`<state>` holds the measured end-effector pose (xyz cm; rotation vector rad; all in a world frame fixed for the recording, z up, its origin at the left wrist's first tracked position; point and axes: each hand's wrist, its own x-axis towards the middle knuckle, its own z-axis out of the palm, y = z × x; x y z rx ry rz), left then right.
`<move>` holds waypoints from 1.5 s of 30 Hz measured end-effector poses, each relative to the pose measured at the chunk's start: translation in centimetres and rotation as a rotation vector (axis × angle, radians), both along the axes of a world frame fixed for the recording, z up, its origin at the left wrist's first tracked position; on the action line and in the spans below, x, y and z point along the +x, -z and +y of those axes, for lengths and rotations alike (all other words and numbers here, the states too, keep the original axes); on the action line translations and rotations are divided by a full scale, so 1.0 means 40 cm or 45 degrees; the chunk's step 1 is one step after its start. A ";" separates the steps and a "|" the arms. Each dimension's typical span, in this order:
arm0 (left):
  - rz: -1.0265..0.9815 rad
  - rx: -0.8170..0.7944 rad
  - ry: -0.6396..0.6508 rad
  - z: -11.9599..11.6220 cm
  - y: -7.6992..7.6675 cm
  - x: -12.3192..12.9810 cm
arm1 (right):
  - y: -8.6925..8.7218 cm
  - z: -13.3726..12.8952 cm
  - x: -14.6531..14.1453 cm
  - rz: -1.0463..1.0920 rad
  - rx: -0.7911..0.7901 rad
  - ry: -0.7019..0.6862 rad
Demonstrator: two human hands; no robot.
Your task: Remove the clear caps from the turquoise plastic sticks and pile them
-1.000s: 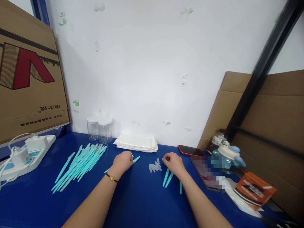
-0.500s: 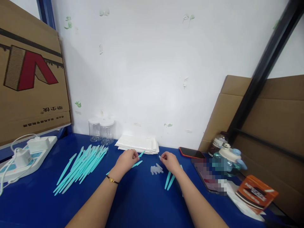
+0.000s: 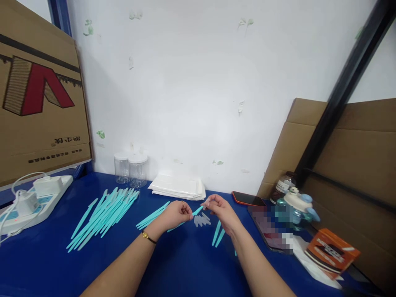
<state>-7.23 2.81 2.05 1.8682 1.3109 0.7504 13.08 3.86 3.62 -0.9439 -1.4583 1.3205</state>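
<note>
Between finger and thumb, my left hand [image 3: 178, 215] pinches a turquoise stick [image 3: 197, 211] that points toward my right hand [image 3: 220, 209]. My right hand is closed on a small translucent cap [image 3: 206, 203], which meets the stick's tip. Just below lie several loose translucent caps [image 3: 202, 220]. Under and beside my left forearm is a small group of turquoise sticks [image 3: 153, 216]. More turquoise sticks [image 3: 218, 234] rest by my right wrist, partly hidden. A large pile of sticks with capped ends [image 3: 107, 218] lies at the left.
Two clear jars [image 3: 137, 171] and folded white sheets [image 3: 177, 187] stand along the wall. A power strip [image 3: 40, 202] is at far left. On the right are a phone [image 3: 248, 199], a dark tablet-like device [image 3: 266, 231], a teal bottle [image 3: 295, 208] and an orange box [image 3: 332, 253].
My left hand has moved right with the stick, and my right hand has turned slightly. Stick tip and cap, apart before, now meet. The view has shifted a little.
</note>
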 end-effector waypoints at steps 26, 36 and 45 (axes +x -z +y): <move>0.127 0.201 -0.428 -0.007 -0.066 -0.060 | 0.045 0.070 0.086 -0.159 0.028 0.333; 0.701 0.053 -0.470 0.010 -0.024 -0.121 | 0.095 0.094 0.116 -1.165 0.391 0.523; 0.785 0.129 -0.448 -0.004 -0.023 -0.072 | 0.090 0.073 0.025 -1.193 0.473 0.251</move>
